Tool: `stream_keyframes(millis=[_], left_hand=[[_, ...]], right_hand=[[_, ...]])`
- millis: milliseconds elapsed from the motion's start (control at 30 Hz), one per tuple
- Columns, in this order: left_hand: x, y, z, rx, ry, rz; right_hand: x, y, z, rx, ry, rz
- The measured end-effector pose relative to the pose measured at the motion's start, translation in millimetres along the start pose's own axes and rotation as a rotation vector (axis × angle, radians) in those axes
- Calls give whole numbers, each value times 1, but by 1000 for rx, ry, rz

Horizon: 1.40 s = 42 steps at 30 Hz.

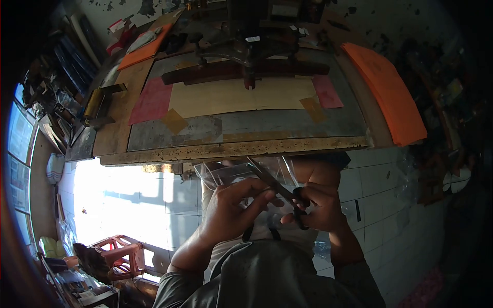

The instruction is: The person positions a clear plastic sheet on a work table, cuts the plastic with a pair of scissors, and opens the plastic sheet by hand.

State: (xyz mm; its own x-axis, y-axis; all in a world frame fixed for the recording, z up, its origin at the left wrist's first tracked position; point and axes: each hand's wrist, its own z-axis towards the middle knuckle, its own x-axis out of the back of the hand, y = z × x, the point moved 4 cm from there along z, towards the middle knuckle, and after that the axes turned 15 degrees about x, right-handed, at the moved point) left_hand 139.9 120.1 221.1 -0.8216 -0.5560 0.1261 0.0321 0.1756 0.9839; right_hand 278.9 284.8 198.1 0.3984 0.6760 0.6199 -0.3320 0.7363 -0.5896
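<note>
Window (19,179) far left, hard sunlight on the white tiled floor (131,205). Red plastic stool (134,259) below it.

Next, the worktable (231,149), its wooden front edge just beyond the hands; a dark metal frame (249,59) stands over it.

From my remote seat I see the left hand (231,210) in front of that edge, thumb and forefinger drawn narrow beside the blades. Whether they pinch anything, I can't tell. Clear plastic film (221,174) spreads above that hand, over the person's lap. I judge it light, limp and slippery, easily creased; best taken by an edge, between fingertip pads, and kept taut.

Scissors (269,178) slant between the hands, tips up and leftward. Probably stiff, modest in weight; I'd grip only the handle loops. Right hand (323,210) has its fingers curled around those handles.

Far right, orange sheets (385,95) lie along the table's side.
</note>
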Motion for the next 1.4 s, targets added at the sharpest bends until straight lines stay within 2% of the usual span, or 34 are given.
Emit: stream_keyframes(millis=[100,233,333,433,500,700,800,900,1000,1133,1333,1400], left_hand=[[-4,2,2,34,3,-24],[-2,1,8,71,22,-57],[-1,-1,13,56,44,-75],[2,-2,18,37,55,-146],[3,-2,19,24,52,-239],[6,1,23,-36,26,-181],[10,9,24,-69,25,-75],[12,18,28,-89,30,235],[13,19,32,49,-45,38],[13,17,32,30,-43,29],[12,17,30,26,-76,6],[13,17,29,29,-72,-1]], right_hand=[[1,9,-7,-10,-22,73],[2,16,-7,-94,171,454],[-2,9,-2,-164,270,574],[-6,18,-17,-375,155,665],[-7,21,-19,-374,209,604],[-4,19,-11,-374,279,553],[-1,16,-8,-347,280,511],[0,14,-5,-289,292,473],[2,7,2,-296,330,515],[10,2,9,-330,352,501],[14,16,-1,-246,496,605],[18,18,-4,-258,480,588]])
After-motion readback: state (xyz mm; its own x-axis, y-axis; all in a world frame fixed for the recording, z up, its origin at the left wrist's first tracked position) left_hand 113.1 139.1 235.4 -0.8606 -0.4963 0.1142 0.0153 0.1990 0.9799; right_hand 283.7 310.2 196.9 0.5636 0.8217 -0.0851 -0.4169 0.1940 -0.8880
